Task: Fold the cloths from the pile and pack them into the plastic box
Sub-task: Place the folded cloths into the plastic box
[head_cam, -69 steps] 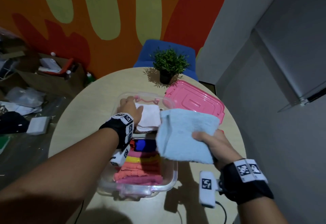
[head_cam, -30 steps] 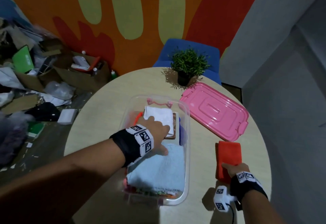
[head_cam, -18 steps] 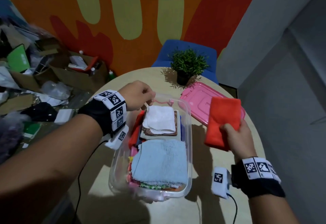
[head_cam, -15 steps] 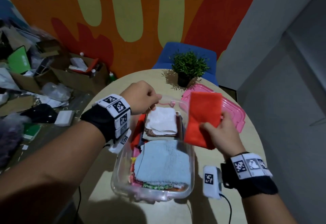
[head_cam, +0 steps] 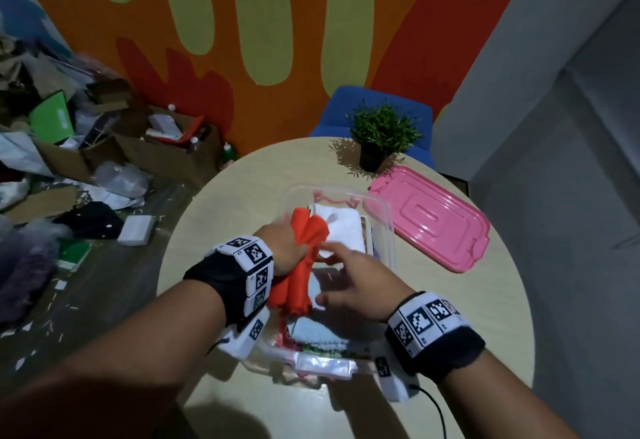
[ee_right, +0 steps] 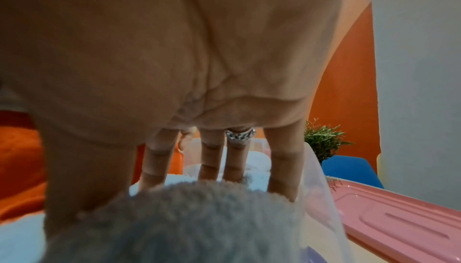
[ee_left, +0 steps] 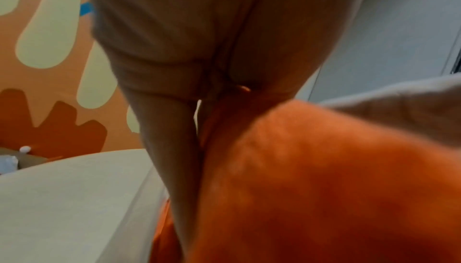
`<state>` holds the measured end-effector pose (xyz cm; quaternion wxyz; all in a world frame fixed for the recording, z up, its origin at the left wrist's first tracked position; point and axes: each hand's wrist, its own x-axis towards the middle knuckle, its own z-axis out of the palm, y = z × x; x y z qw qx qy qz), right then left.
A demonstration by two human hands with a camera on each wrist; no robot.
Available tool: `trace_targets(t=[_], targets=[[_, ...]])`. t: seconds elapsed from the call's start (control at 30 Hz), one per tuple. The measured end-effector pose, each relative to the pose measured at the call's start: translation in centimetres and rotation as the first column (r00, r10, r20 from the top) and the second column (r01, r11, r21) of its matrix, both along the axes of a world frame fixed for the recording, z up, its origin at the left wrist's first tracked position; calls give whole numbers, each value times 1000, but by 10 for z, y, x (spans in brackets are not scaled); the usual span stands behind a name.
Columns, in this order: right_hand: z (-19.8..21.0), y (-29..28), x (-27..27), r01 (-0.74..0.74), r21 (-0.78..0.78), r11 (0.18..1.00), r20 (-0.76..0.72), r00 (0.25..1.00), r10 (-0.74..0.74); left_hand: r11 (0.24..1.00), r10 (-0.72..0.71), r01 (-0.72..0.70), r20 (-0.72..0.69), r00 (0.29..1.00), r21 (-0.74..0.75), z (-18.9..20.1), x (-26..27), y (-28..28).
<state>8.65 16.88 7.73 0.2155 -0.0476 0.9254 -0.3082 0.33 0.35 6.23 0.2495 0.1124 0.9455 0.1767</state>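
A: What's the room like?

B: An orange wall with pale green and red blobs stands behind a round beige table (head_cam: pixel 450 317). Cardboard and papers (head_cam: pixel 69 148) litter the floor on the left.

A: And on the table?

B: A clear plastic box (head_cam: pixel 386 227) sits in the middle, stacked with folded cloths. A white cloth (head_cam: pixel 343 227) tops the far stack, a light blue cloth (head_cam: pixel 315 333) the near one. The pink lid (head_cam: pixel 433 220) lies just right of the box, a potted plant (head_cam: pixel 381 134) beyond it.

A: The hands?

B: The left hand (head_cam: pixel 282 248) grips a bunched orange cloth (head_cam: pixel 298 276) over the box's left side. The right hand (head_cam: pixel 360 283) is spread, its straight fingers (ee_right: pixel 212 161) pressing down on the cloths inside.
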Motion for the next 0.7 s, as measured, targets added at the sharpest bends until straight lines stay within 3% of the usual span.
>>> trace_targets(t=[0.13, 0.27, 0.4, 0.5, 0.6, 0.7], targets=[[-16, 8, 12, -205, 352, 913, 116, 978, 175, 991, -61, 62, 12, 998, -119, -17, 10, -1], [-22, 12, 14, -221, 437, 872, 123, 975, 186, 964, -236, 226, -58, 970, -138, -26, 15, 5], [-25, 13, 13, -268, 482, 834, 138, 963, 230, 933, -327, 301, -116, 938, -195, -22, 24, 20], [-26, 13, 12, -274, 487, 829, 125, 962, 245, 885, -370, 337, -46, 928, -320, -18, 32, 35], [-28, 13, 10, -287, 491, 822, 125, 958, 259, 775, -482, 486, 119, 868, -403, -14, 36, 33], [-28, 14, 7, -302, 475, 826, 149, 953, 262, 676, -601, 571, 100, 793, -467, -13, 46, 23]])
